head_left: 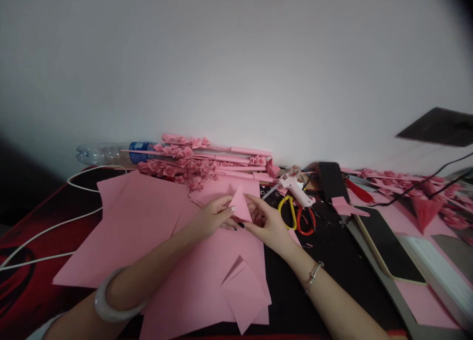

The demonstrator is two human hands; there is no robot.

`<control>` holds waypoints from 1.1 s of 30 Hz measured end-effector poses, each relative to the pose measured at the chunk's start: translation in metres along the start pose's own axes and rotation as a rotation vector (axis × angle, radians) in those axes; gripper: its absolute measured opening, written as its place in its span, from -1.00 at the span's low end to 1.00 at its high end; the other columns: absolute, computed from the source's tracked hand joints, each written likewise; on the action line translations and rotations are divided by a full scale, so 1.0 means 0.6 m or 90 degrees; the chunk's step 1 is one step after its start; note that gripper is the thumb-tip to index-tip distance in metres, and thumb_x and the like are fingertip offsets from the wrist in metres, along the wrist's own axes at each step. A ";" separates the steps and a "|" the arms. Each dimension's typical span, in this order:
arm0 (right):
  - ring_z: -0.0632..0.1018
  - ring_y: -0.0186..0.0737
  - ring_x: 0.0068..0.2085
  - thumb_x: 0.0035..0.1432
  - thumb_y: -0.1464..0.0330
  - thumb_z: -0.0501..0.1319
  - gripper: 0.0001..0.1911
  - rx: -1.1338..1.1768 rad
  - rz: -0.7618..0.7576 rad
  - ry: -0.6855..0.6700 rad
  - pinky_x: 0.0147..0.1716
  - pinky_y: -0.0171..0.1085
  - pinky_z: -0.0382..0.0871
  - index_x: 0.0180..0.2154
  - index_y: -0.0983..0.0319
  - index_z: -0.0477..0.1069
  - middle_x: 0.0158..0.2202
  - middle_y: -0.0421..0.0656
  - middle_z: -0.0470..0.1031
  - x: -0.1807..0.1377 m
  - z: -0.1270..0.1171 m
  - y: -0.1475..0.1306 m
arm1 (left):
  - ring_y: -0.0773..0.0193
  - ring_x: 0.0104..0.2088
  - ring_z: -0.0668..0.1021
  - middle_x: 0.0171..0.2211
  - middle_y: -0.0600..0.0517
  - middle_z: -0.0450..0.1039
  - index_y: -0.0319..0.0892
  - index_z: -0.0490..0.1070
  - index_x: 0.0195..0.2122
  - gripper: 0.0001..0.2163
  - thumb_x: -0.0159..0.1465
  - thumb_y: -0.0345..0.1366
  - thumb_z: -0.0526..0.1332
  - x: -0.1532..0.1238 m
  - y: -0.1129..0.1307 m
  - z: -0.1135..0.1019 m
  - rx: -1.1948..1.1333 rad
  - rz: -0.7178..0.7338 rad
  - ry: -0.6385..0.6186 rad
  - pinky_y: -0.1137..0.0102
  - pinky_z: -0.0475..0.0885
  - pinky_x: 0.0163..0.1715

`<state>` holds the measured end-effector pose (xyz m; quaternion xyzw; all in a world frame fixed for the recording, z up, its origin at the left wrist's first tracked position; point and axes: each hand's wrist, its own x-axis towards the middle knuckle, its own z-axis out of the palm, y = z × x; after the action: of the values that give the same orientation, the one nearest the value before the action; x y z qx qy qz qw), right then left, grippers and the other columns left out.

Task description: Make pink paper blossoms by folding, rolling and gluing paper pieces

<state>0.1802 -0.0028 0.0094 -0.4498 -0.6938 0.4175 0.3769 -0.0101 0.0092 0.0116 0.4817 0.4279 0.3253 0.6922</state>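
Observation:
Between my two hands is a small pink paper folded to a triangle [241, 205], its point facing away from me. My left hand [212, 216] pinches its left edge between thumb and fingers. On the other side, my right hand [268, 226] grips the right edge and lower corner. Both hands are just above large pink paper sheets [207, 286]. Nearer to me, several small pink paper squares [246, 295] lie loosely stacked on those sheets. The undersides of some fingers are hidden by the folded paper.
Pink paper flowers [192, 170] on stems lie along the wall beside a plastic bottle [105, 153]. Right of my hands are a glue gun [297, 187], scissors [305, 221] with yellow and red handles, and phones [391, 244]. A white cable [55, 226] curves at left.

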 end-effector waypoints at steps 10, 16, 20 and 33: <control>0.27 -0.36 -0.51 0.15 0.37 0.18 -0.47 -0.097 -0.009 -0.011 -0.49 -0.35 0.28 0.17 0.36 0.39 -0.45 -0.20 0.43 -0.001 -0.005 0.007 | 0.14 -0.35 0.67 -0.35 -0.04 0.58 -0.20 0.39 -0.02 -0.59 0.22 -0.03 0.28 0.004 -0.010 -0.003 0.003 0.021 -0.028 0.30 0.54 -0.28; 0.32 -0.37 -0.54 0.24 0.34 0.10 -0.53 -0.105 -0.006 -0.017 -0.48 -0.36 0.30 0.14 0.37 0.40 -0.45 -0.18 0.50 -0.001 -0.009 0.007 | 0.12 -0.34 0.67 -0.22 -0.13 0.62 -0.20 0.40 0.01 -0.58 0.23 -0.04 0.27 0.002 -0.005 0.000 0.013 -0.010 -0.003 0.25 0.54 -0.24; 0.32 -0.38 -0.58 0.32 0.31 0.03 -0.69 -0.106 -0.005 0.013 -0.52 -0.40 0.25 -0.28 0.30 0.49 -0.58 -0.24 0.41 -0.002 -0.009 0.009 | 0.11 -0.33 0.67 -0.16 -0.14 0.62 -0.19 0.42 -0.01 -0.63 0.26 -0.08 0.24 0.003 -0.005 -0.001 0.024 -0.001 -0.007 0.26 0.54 -0.23; 0.24 -0.42 -0.62 0.18 0.08 0.17 -0.58 0.053 0.104 -0.031 -0.62 -0.40 0.11 -0.54 0.26 0.30 -0.64 -0.28 0.27 0.008 -0.014 0.018 | 0.16 -0.28 0.61 -0.26 -0.07 0.60 -0.26 0.49 -0.17 -0.71 0.13 -0.21 0.32 0.007 -0.011 -0.004 0.029 0.064 0.017 0.32 0.54 -0.29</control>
<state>0.1898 0.0067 0.0036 -0.4782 -0.6460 0.4861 0.3430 -0.0103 0.0116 0.0035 0.5138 0.4195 0.3562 0.6582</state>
